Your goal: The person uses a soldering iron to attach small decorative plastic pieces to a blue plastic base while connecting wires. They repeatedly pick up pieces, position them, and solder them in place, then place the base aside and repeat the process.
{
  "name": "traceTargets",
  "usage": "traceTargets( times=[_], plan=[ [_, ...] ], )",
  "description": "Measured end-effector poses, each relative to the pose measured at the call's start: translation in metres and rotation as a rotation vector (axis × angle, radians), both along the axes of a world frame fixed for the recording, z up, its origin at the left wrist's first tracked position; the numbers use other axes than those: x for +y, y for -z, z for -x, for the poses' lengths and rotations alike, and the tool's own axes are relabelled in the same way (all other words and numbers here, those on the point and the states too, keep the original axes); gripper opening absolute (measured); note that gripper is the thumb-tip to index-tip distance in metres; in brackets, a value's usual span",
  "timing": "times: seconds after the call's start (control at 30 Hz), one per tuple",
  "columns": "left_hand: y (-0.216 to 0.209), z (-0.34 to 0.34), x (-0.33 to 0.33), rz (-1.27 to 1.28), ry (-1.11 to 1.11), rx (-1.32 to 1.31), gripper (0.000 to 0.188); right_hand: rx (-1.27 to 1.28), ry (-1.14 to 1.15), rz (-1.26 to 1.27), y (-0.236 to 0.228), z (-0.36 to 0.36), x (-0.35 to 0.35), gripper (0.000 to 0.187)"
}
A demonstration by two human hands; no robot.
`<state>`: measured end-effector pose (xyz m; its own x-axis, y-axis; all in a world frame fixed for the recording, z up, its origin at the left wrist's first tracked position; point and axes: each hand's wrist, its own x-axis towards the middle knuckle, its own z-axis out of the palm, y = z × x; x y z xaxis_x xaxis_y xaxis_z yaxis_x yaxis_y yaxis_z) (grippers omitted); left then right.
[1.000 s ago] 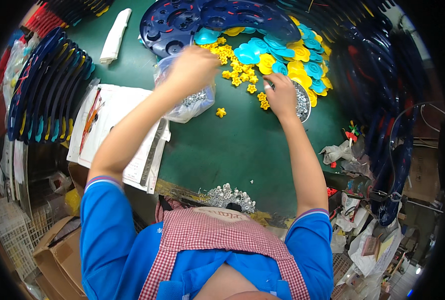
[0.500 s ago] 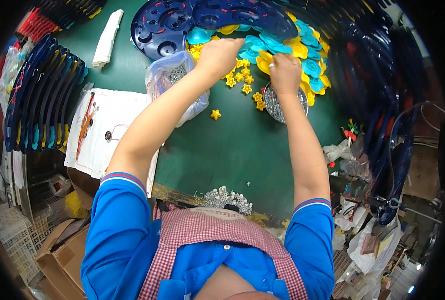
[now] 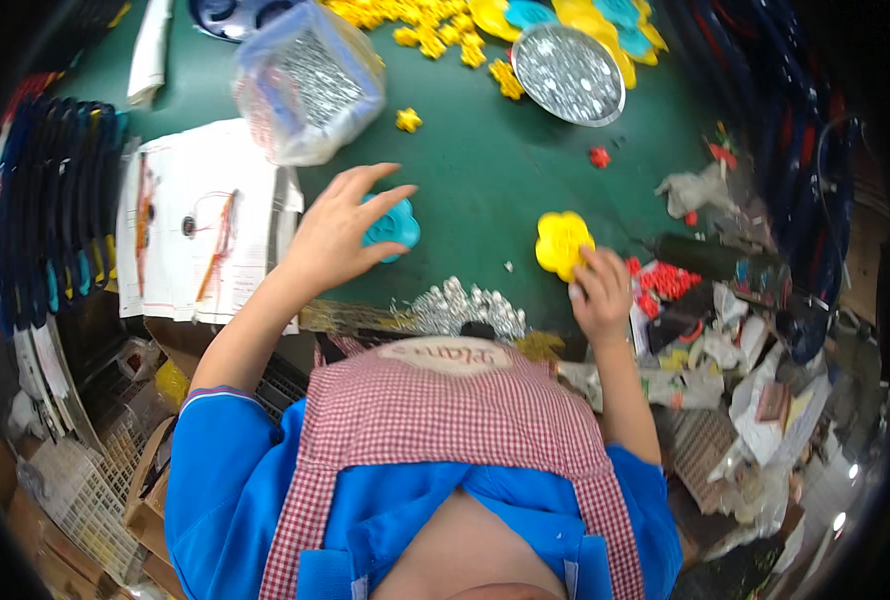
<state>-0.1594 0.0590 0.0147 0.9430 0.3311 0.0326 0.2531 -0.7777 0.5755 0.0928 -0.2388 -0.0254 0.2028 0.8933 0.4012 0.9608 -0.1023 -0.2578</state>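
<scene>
My left hand [image 3: 335,230] is over the green tabletop with its fingers spread around a teal flower-shaped plastic piece [image 3: 397,226]. Its palm side is partly hidden, but the fingers look apart rather than closed. At the right, my right hand [image 3: 603,292] pinches the lower edge of a yellow flower-shaped plastic piece [image 3: 562,243]. Between the two hands and nearer my apron lies a pile of small silvery and whitish parts [image 3: 465,308]. A single small yellow star-shaped piece [image 3: 408,120] rests beyond the left hand.
A plastic-lined container [image 3: 355,118] of metal parts and a round bowl [image 3: 615,108] of similar parts stand farther off. Small yellow pieces [image 3: 430,40] lie between them. White sheets [image 3: 205,190] and dark stacked panels [image 3: 50,210] are left; red bits [image 3: 670,282] are right.
Both hands have come back from the far pile toward me. The left is now by a teal flower piece, the right on a yellow one. The view has shifted nearer the table's front.
</scene>
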Motion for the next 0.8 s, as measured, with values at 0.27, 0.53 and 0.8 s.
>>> traceTargets(
  times=[0.27, 0.53, 0.8],
  plan=[
    [0.046, 0.001, 0.313, -0.115, -1.293, -0.116, 0.095, 0.177, -0.017, 0.141, -0.002, 0.021, 0.029, 0.049],
    [-0.013, -0.023, 0.321, 0.446, -0.942, -0.762, 0.046, 0.169, 0.014, 0.111, 0.007, 0.019, 0.02, 0.047],
    [-0.103, 0.019, 0.136, -0.049, -0.798, -1.033, 0.043, 0.34, 0.09, -0.202, -0.01, 0.018, 0.013, 0.042]
  ],
)
